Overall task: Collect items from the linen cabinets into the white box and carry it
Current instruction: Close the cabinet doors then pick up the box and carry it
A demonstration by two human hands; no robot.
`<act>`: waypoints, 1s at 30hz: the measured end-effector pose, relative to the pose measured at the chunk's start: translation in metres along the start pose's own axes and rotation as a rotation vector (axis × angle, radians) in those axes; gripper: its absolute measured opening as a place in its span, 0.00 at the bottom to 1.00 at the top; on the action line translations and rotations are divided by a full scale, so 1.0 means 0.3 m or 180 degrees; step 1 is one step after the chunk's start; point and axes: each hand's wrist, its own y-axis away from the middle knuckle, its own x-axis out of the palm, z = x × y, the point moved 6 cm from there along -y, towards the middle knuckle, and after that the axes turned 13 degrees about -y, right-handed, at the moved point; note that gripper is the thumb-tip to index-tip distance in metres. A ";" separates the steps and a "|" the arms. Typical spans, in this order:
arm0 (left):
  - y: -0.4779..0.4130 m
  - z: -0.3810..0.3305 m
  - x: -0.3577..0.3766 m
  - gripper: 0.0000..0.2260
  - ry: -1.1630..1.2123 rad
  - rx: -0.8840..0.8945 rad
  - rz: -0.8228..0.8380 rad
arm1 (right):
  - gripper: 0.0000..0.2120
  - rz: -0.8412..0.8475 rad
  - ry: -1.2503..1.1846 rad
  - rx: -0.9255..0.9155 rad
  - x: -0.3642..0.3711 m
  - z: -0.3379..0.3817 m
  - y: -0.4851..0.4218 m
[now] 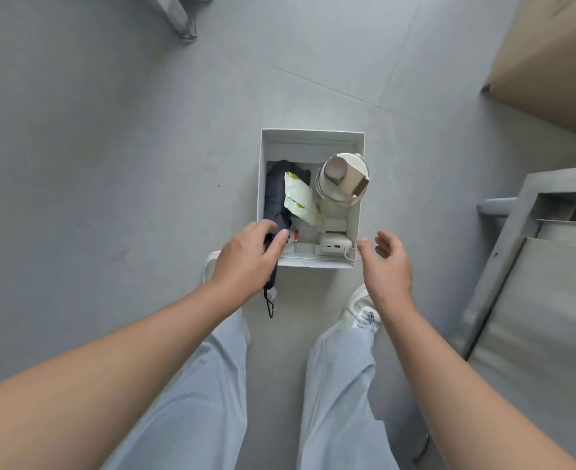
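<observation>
The place looked like a plain storage or utility room rather than a lived-in one. The floor was bare and grey, laid in large panels with thin seams. A grey metal cabinet stood at the right, a big brown cardboard box sat beyond it, and a grey metal leg of some frame showed at the top edge.

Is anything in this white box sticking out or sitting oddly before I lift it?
Yes. The black folded umbrella sticks out of the white box: its handle end overhangs the near wall, strap dangling, where the left hand grips it. The power bank has its cable looping over the near right corner.
</observation>
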 end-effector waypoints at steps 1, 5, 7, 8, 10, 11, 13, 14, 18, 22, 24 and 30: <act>-0.029 0.027 0.043 0.17 0.0017 -0.0039 -0.0043 | 0.25 -0.0017 -0.0028 0.0036 0.019 -0.035 -0.040; -0.128 0.120 0.132 0.22 0.0307 -0.0344 -0.0348 | 0.25 0.0006 -0.0015 0.0112 0.082 -0.127 -0.180; -0.184 0.160 0.147 0.23 0.0439 -0.0491 -0.0468 | 0.25 0.0071 0.0001 0.0105 0.115 -0.143 -0.246; -0.213 0.178 0.156 0.24 0.0526 -0.0575 -0.0473 | 0.25 0.0092 -0.0004 0.0098 0.128 -0.146 -0.280; -0.270 0.205 0.183 0.24 0.0715 -0.0753 -0.0374 | 0.24 0.0108 -0.0051 0.0089 0.145 -0.150 -0.339; -0.297 0.215 0.200 0.23 0.0788 -0.0833 -0.0311 | 0.23 0.0117 -0.0080 0.0092 0.154 -0.152 -0.364; -0.338 0.228 0.228 0.20 0.0835 -0.0930 -0.0263 | 0.21 0.0139 -0.0125 0.0092 0.173 -0.158 -0.399; -0.353 0.230 0.241 0.19 0.0818 -0.0946 -0.0275 | 0.19 0.0146 -0.0134 0.0076 0.182 -0.165 -0.410; -0.375 0.236 0.277 0.16 0.0875 -0.1054 -0.0388 | 0.15 0.0081 -0.0198 -0.0029 0.183 -0.194 -0.424; -0.364 0.252 0.283 0.12 0.0887 -0.1118 -0.0522 | 0.12 0.0127 -0.0162 -0.0179 0.176 -0.203 -0.423; -0.360 0.258 0.284 0.12 0.0869 -0.1043 -0.0503 | 0.12 0.0133 -0.0129 -0.0284 0.177 -0.203 -0.416; -0.353 0.280 0.297 0.15 0.1028 -0.0827 -0.0423 | 0.14 0.0088 -0.0152 -0.0617 0.179 -0.204 -0.375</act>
